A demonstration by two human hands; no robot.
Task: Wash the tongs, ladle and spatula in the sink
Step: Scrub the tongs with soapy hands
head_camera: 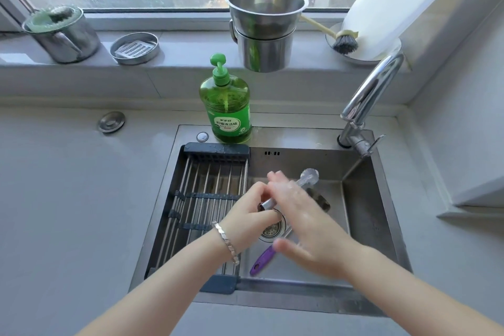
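1. My right hand (297,224), fingers straight and soapy, rubs along the utensil; nothing gripped.
2. Purple-handled utensil (263,258) lies on the sink (381,226) floor by the drain.
3. My left hand (249,214) pinches the steel handle end of a utensil (289,191), clear ridged head raised over the basin; tongs or spatula, cannot tell.
4. Judgement: stiff, light, slippery with suds; hold by the handle.
5. Green soap bottle (227,109) behind.

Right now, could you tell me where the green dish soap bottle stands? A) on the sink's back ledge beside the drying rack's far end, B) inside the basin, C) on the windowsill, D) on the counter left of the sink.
A: the green dish soap bottle stands on the sink back ledge, just behind the drying rack.
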